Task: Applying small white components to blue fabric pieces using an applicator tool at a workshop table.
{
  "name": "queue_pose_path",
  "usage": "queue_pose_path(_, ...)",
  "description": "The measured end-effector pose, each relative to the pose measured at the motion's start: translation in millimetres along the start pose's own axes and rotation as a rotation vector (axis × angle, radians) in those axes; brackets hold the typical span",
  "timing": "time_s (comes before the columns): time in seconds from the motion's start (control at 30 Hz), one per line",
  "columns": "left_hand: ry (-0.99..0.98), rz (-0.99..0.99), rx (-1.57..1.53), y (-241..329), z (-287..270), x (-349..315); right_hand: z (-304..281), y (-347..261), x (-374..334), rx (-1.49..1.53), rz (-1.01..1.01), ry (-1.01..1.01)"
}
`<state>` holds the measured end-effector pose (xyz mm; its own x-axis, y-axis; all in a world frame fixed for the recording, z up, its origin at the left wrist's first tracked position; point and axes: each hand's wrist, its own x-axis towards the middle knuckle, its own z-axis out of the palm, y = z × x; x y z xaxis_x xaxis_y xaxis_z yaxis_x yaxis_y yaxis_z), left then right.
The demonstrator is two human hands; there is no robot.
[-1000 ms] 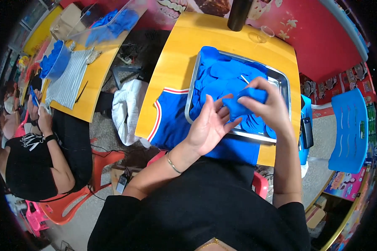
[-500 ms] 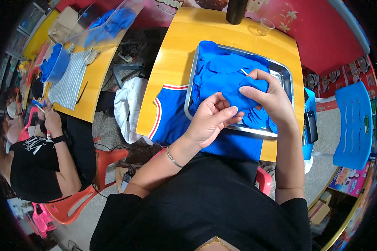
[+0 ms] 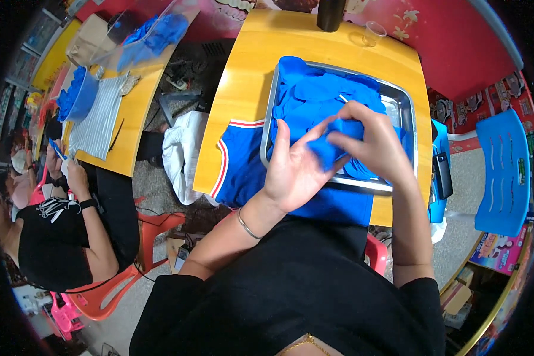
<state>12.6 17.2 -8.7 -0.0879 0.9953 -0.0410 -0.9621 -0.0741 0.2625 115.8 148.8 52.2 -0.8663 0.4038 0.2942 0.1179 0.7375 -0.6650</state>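
Observation:
My right hand (image 3: 371, 139) has its fingers bent round a blue fabric piece (image 3: 326, 148), which is smeared by motion. Beside it, my left hand (image 3: 291, 172) is spread with its palm turned up and the thumb raised. Its fingertips lie partly behind the piece, and I cannot tell whether they touch it. Beyond both hands, a metal tray (image 3: 404, 98) holds a heap of blue fabric pieces (image 3: 320, 89). A thin white stick (image 3: 343, 98) shows just past my right hand. Under the tray's near side lies a blue garment (image 3: 240, 154) with red and white trim.
The yellow table (image 3: 237, 89) carries a dark cylinder (image 3: 330, 15) and a clear cup (image 3: 374, 33) at its far edge. To the right stands a blue chair (image 3: 503, 172). On the left, a seated person (image 3: 59, 237) works near a blue tub (image 3: 80, 98).
My left hand has opened from its bent-finger hold, thumb lifting away. My right hand has shifted slightly left and down, and the blue piece has swung down to the left.

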Motion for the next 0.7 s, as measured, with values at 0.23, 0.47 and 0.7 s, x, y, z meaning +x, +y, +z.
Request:
queue_pose_path(0.23,-0.146,-0.015,-0.134,-2,-17,4,5,-2,-1,0.038,0.029,0.058)
queue_pose_path(0.47,0.048,0.148,0.014,-28,-14,-1,28,7,-8,0.565,0.427,0.283)
queue_pose_path(0.7,0.192,0.285,0.146,-28,-14,14,48,13,-39,0.642,0.296,0.328)
